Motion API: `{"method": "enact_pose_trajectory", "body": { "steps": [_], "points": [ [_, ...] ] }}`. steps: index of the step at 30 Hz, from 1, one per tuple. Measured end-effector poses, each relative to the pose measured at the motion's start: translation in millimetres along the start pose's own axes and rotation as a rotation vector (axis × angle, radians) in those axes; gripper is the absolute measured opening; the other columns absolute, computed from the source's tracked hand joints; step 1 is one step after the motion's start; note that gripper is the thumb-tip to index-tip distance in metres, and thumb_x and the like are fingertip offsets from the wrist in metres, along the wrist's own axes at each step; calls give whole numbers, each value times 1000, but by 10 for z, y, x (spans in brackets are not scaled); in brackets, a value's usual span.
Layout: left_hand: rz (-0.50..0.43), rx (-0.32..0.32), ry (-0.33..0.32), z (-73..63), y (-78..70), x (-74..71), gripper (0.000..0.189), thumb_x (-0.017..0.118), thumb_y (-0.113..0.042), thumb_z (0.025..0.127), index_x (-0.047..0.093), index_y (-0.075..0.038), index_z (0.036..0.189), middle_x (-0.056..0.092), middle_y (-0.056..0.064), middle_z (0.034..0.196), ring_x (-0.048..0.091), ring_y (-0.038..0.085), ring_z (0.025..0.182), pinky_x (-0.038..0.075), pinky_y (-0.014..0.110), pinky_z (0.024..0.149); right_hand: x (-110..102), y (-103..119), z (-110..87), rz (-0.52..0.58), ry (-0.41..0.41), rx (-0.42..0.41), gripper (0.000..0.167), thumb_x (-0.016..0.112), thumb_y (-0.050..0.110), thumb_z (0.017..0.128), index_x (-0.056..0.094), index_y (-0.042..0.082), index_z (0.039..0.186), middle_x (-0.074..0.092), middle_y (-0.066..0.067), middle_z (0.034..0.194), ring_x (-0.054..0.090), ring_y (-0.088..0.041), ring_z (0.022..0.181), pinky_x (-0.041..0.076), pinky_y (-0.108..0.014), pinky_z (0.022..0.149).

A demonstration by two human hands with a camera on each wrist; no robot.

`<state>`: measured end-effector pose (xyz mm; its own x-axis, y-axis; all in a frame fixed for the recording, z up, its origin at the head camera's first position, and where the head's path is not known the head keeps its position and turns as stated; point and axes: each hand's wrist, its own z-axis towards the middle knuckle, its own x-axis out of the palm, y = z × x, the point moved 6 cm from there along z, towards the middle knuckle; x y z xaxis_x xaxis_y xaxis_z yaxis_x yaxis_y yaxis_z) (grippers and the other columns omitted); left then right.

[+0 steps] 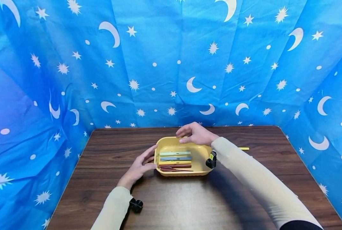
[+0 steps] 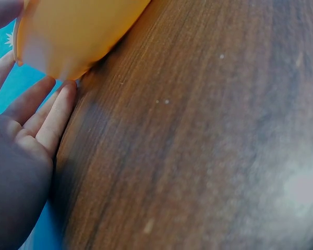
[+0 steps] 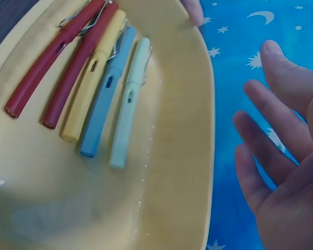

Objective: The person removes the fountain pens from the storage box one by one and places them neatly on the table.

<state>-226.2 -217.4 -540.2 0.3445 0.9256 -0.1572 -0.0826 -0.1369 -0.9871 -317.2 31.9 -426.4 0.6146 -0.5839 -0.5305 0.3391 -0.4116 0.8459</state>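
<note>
A yellow plastic basin (image 1: 201,156) stands on the wooden table. Inside its left part several clip pens lie side by side: two dark red pens (image 3: 41,65), a yellow pen (image 3: 88,86), a blue pen (image 3: 105,96) and a mint green pen (image 3: 126,120). My left hand (image 1: 139,166) spans the basin's left end, thumb and extended fingers touching the outside wall. Over the far rim hovers my right hand (image 1: 196,134), fingers loosely spread with nothing in them. The right wrist view shows this hand beside the long wall, apart from the pens.
A thin yellow stick-like object (image 1: 244,148) lies on the table (image 1: 268,166) to the right, partly hidden behind my right sleeve (image 1: 251,172). Blue cloth (image 1: 165,64) with moons and stars hangs behind and on both sides of the table.
</note>
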Motion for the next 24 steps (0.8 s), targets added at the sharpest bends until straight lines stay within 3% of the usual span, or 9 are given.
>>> {"method": "enact_pose_trajectory", "body": {
  "steps": [7, 17, 24],
  "points": [
    [9, -7, -7, 7, 23, -14, 81, 71, -5, 97, 34, -26, 166, 35, 15, 168, 40, 40, 149, 35, 59, 120, 51, -44, 61, -17, 34, 12, 37, 76, 8, 97, 69, -4, 131, 73, -19, 128, 70, -28, 121, 57, -41, 102],
    [-10, -7, -1, -4, 23, -1, 80, 70, -5, 98, 35, -28, 166, 35, 14, 168, 39, 41, 150, 32, 62, 121, 134, -143, 94, -71, 72, 25, 34, 77, 7, 95, 72, -5, 127, 75, -19, 122, 73, -26, 115, 59, -38, 99],
    [-5, -11, -7, -7, 18, -11, 80, 71, -6, 97, 35, -28, 165, 35, 13, 168, 40, 40, 149, 34, 61, 121, 170, -195, 95, -139, 93, 24, 33, 78, 7, 94, 73, -5, 125, 77, -18, 119, 74, -24, 113, 54, -46, 106]
  ]
}}
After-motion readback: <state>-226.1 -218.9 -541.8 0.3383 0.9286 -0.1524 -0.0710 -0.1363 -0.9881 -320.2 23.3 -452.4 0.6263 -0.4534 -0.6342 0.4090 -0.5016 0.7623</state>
